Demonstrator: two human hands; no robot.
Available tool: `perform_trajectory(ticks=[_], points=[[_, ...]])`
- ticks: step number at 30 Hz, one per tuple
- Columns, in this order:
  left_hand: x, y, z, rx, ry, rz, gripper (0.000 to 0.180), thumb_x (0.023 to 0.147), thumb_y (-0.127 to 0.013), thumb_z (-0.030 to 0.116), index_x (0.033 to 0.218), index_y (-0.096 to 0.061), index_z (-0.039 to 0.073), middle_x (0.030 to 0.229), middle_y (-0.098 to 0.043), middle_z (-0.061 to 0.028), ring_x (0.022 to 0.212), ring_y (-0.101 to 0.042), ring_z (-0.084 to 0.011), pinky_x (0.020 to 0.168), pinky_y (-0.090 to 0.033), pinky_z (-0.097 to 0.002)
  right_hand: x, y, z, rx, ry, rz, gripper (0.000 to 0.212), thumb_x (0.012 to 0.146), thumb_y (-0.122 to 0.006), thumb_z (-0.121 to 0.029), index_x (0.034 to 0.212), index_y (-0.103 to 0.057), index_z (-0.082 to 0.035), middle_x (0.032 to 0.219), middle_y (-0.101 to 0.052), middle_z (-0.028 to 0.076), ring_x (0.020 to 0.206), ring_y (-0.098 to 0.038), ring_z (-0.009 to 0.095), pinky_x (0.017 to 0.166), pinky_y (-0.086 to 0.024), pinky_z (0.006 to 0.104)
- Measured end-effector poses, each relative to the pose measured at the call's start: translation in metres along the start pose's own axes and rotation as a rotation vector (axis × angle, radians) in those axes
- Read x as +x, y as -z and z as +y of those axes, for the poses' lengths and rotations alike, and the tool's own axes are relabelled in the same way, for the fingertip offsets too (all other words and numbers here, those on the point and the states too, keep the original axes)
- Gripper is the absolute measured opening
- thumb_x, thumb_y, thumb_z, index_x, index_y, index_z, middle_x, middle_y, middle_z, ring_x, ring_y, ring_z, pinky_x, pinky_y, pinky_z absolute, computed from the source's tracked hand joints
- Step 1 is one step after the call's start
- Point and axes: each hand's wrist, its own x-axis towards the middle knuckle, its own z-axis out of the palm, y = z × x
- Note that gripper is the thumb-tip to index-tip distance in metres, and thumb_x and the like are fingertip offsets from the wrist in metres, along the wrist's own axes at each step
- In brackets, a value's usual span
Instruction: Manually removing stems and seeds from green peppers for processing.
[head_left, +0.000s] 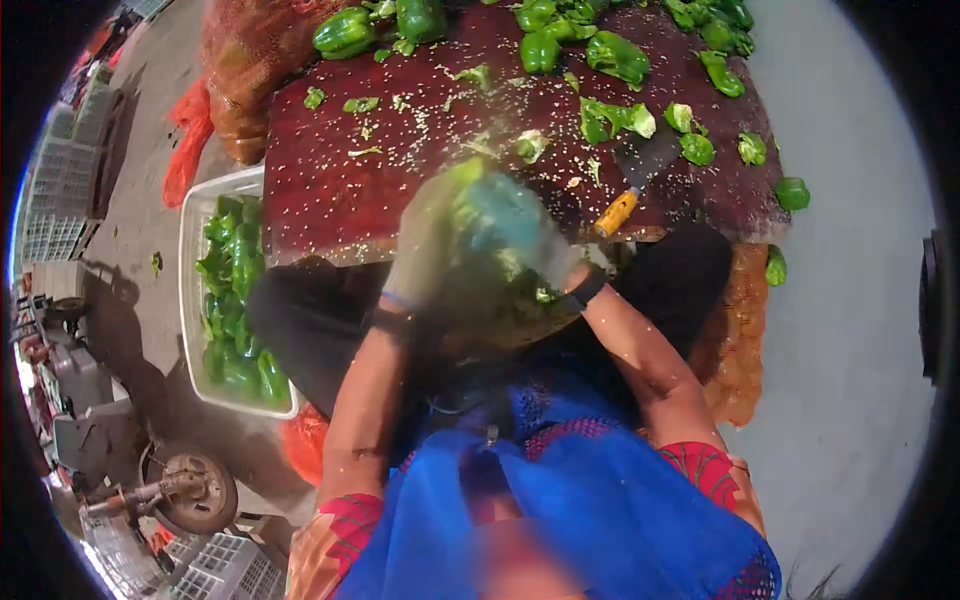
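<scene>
Working from afar, I hold a blurred green pepper (466,203) between left hand (425,240) and right hand (540,238), by the near edge of the bench (330,200); steady, light pressure should avoid crushing it.

A produce-sorting workplace, perhaps a warehouse or market, shown by a seed-strewn red worktable (335,190) at twelve o'clock, green bell peppers (617,58) at one, stacked plastic crates (58,215) toward nine, and a bulging mesh sack (240,85) near eleven.

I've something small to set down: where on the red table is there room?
Near-left tabletop, between white crate and left hand, bears only scattered seeds. Green peppers crowd the far edge; pepper pieces and a yellow-handled knife take the right.
</scene>
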Motion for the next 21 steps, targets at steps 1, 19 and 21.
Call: perform_trajectory(ticks=[1, 19, 21], points=[[-0.002, -0.002, 0.0, -0.035, -0.001, 0.001, 0.032, 0.1, -0.052, 0.038, 0.115, -0.057, 0.01, 0.071, -0.056, 0.0037, 0.047, -0.045, -0.0037, 0.038, -0.034, -0.0179, 0.0, -0.001, -0.017, 0.094, -0.132, -0.006, 0.043, 0.1, -0.055, -0.027, 0.132, -0.054, 0.0, 0.108, -0.066, 0.007, 0.097, -0.059, 0.011, 0.086, -0.049, 0.0291], [0.002, -0.021, -0.025, -0.556, 0.206, 0.064, 0.035, 0.097, -0.058, 0.024, 0.12, -0.058, -0.002, 0.106, -0.066, -0.0062, 0.091, -0.063, -0.0135, 0.079, -0.052, -0.0276, -0.004, 0.004, -0.015, -0.277, -0.236, 0.061, 0.053, 0.087, -0.059, -0.003, 0.138, -0.045, 0.002, 0.122, -0.06, 0.012, 0.107, -0.062, 0.025, 0.09, -0.053, 0.0346], [0.004, -0.025, -0.017, -0.627, 0.289, 0.067, 0.034, 0.097, -0.058, 0.022, 0.121, -0.058, -0.001, 0.108, -0.065, -0.007, 0.093, -0.063, -0.0141, 0.081, -0.052, -0.028, -0.003, 0.021, 0.022, -0.569, 0.358, -0.007, 0.062, 0.08, -0.071, -0.002, 0.137, -0.046, 0.001, 0.116, -0.063, 0.009, 0.101, -0.063, 0.022, 0.089, -0.053, 0.0343]])
